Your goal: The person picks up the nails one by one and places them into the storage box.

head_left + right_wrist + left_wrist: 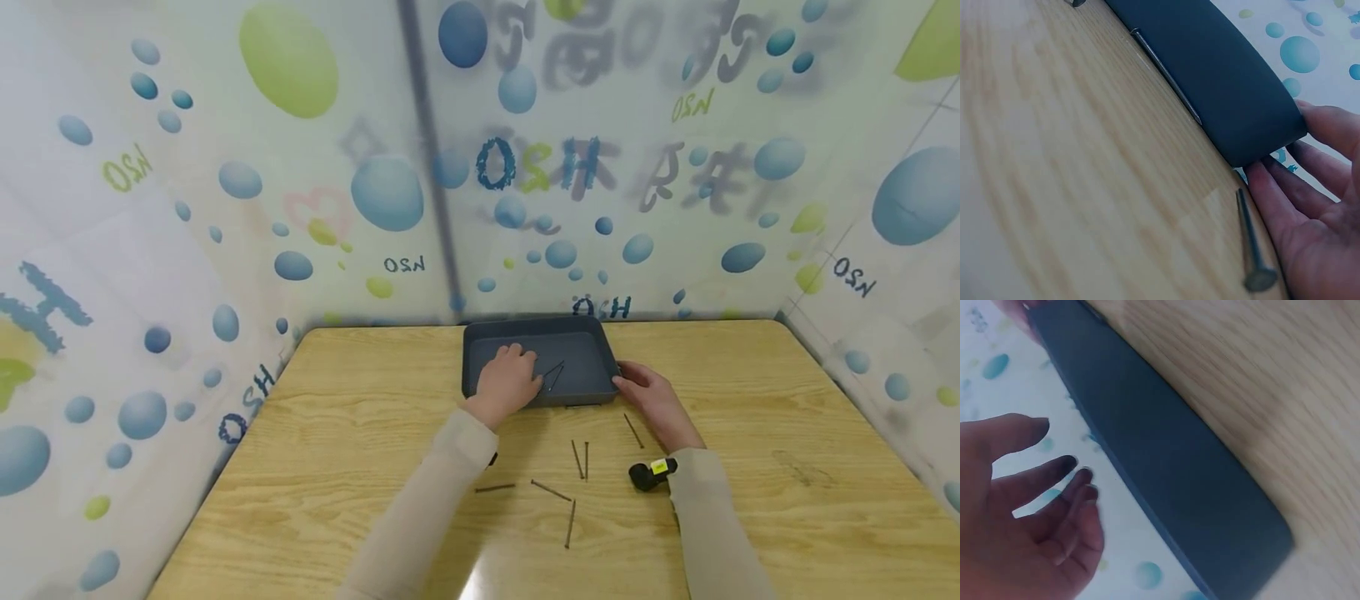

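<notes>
A dark grey rectangular tray [538, 328] stands at the far side of the wooden table, with a few thin nails [555, 375] lying inside. My left hand [508, 383] hangs over the tray's left half. In the left wrist view its fingers are loosely bent, apart from the thumb, and nothing shows between them. At the tray's right front corner my right hand [654, 400] grips the wall, thumb at the rim and fingers low against the side. One nail [1166, 75] lies along the tray's front wall, and another nail [1250, 244] is beside the right hand.
Several more nails [551, 490] lie scattered on the table [360, 467] in front of the tray. A patterned wall covering [360, 283] rises right behind the tray, with more of it at both sides. Black wrist cameras [647, 477] sit at the cuffs.
</notes>
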A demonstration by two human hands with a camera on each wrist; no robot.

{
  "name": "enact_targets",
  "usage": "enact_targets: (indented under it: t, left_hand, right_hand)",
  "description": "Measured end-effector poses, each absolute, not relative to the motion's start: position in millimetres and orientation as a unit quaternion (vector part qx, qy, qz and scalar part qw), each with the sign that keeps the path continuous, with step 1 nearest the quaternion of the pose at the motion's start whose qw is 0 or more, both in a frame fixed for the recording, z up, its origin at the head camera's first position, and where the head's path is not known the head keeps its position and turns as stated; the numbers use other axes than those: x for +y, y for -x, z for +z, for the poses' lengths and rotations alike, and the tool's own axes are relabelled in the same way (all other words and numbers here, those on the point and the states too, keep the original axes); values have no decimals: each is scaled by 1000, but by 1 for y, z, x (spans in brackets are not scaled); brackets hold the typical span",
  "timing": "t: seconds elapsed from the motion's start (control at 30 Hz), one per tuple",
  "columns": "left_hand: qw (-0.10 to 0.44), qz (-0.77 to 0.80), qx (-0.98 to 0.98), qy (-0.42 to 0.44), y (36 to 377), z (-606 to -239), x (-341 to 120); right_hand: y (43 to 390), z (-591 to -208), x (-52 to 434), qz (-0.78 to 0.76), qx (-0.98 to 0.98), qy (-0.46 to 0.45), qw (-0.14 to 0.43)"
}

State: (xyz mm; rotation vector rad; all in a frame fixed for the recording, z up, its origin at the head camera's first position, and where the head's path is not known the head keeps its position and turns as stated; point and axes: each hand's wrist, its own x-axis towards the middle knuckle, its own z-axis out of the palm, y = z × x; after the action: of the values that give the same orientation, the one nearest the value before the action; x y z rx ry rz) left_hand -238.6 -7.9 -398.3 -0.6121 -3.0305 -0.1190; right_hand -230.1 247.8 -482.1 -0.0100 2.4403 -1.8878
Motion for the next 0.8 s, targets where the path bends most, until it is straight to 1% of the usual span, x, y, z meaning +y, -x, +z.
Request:
enact_targets:
  t: [0.07,0.17,0.43,0.67,0.8]
  left_hand:
    - [39,-59,-974,213,233,-397,-1]
    - [48,-87,-966,238,224,-397,9]
    - [8,-98,-956,277,200,-403,29]
    - [11,-58,-948,313,187,-415,38]
    - [3,-48,-941,336,185,-420,40]
  right_hand:
    - [230,-482,248,-613,789,3,28]
    - [229,-480,248,-611,791,5,27]
    - [227,-478,247,-613,790,7,23]
    - [229,-480,247,-621,783,-4,26]
    - [230,-481,247,-625,780,-4,33]
